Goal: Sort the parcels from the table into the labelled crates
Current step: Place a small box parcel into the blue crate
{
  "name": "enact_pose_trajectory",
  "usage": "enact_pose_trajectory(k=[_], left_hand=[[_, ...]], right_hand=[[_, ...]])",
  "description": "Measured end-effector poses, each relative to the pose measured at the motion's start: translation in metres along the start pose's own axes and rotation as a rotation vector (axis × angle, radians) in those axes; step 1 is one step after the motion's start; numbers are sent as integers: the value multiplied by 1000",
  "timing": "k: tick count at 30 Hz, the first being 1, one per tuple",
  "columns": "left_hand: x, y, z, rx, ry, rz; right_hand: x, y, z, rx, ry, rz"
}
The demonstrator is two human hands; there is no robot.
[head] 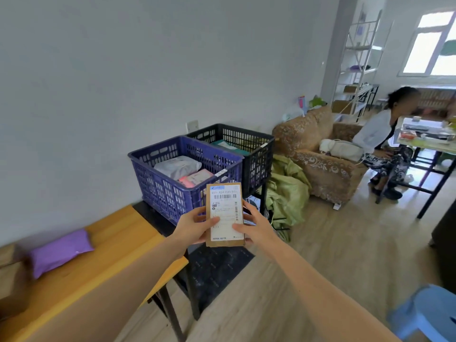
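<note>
A small brown cardboard parcel (225,213) with a white shipping label faces me, held up in front of the crates. My left hand (195,227) grips its left edge, thumb across the label. My right hand (256,224) grips its right edge, thumb on the label's lower part. Just behind stands a blue crate (160,183) holding a white bag and a pink parcel. A black crate (256,159) with a green-white parcel stands beside it on the right. A purple soft parcel (60,253) lies on the wooden table (118,245) at the left.
A brown box edge shows at the far left of the table. Green cloth (287,191) is heaped on the floor by a patterned armchair (320,154). A seated person (385,144) is at another table on the right. A blue stool (429,317) stands at the bottom right.
</note>
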State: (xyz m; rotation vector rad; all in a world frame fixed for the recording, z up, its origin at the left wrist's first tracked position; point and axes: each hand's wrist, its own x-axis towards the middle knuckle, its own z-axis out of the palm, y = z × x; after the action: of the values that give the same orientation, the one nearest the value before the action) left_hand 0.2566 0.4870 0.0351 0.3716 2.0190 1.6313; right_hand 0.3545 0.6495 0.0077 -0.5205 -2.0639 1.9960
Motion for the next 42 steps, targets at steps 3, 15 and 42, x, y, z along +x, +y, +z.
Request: enact_pose_trajectory(k=[3, 15, 42], left_hand=[[36, 7, 16, -28, -17, -1], [192, 75, 58, -171, -87, 108], [353, 104, -29, 99, 477, -118]], right_hand=[[26, -4, -23, 24, -9, 3], [189, -51, -102, -36, -6, -32], [471, -64, -33, -51, -683, -18]])
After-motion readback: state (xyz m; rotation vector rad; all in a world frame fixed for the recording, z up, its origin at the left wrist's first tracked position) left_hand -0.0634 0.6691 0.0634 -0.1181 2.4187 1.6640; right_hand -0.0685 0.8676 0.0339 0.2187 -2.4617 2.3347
